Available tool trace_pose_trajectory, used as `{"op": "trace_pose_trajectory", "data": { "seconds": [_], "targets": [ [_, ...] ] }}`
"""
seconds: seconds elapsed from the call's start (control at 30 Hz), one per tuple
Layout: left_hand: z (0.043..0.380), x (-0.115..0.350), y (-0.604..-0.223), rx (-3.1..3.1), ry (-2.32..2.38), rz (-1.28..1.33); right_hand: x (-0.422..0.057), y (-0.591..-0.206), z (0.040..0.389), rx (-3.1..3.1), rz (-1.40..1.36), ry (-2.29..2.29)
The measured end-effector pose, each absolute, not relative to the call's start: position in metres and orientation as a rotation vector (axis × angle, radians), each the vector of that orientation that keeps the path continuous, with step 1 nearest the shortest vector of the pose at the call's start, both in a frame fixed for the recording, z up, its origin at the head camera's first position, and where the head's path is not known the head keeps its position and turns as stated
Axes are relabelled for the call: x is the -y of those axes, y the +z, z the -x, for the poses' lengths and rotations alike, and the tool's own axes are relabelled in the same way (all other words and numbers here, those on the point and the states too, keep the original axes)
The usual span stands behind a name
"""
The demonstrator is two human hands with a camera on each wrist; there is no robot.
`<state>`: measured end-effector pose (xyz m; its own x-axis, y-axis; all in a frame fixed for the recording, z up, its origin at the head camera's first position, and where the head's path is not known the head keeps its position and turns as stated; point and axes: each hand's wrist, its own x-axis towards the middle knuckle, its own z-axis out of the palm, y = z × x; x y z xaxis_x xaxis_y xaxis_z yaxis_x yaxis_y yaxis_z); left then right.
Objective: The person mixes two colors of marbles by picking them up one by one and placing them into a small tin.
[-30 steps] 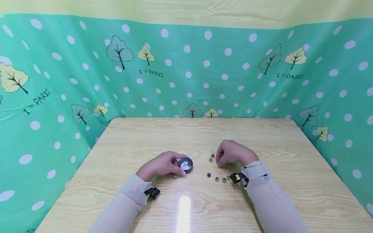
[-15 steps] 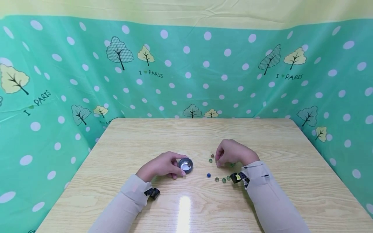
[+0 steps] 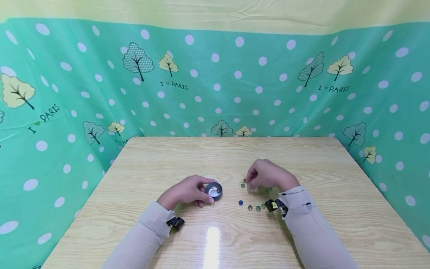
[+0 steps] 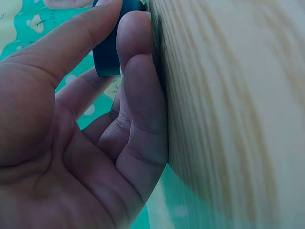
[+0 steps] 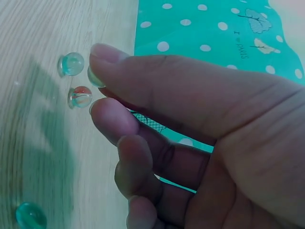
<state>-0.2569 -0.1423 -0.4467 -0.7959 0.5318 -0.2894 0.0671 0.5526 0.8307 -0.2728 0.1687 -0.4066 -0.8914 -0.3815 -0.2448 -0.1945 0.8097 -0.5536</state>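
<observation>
My left hand (image 3: 188,191) grips a small round dark tin (image 3: 210,197) with a silvery inside, thumb and fingers around its side. A brownish marble (image 3: 218,189) lies inside. In the left wrist view the tin (image 4: 106,56) shows as a dark band beyond the thumb. My right hand (image 3: 268,175) pinches a greenish glass marble (image 5: 95,78), partly hidden by the thumb. Close to these fingertips, a reddish marble (image 5: 81,97) and a clear green marble (image 5: 73,64) lie on the table.
A blue marble (image 3: 240,202) lies between the hands on the wooden table (image 3: 188,246). Several green marbles (image 3: 258,208) sit nearer the front, beside the right wrist camera. Another green marble (image 3: 267,190) lies under the right hand. A dotted green curtain (image 3: 235,67) surrounds the table.
My right hand has shifted slightly up and to the left, its fingertips now nearer the reddish and green marbles. The left hand and the tin stay in place.
</observation>
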Motion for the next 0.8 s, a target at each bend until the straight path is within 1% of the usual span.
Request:
{"op": "trace_pose_trajectory", "data": {
  "seconds": [0.33,0.8],
  "targets": [
    [0.256,0.142,-0.446,-2.275,1.177,-0.495,-0.162,-0.399,0.268,-2.664,0.484,-0.751],
    [0.256,0.142,-0.446,-2.271,1.176,-0.506,-0.152,-0.398,0.269,-2.753,0.679,-0.812]
  ]
}}
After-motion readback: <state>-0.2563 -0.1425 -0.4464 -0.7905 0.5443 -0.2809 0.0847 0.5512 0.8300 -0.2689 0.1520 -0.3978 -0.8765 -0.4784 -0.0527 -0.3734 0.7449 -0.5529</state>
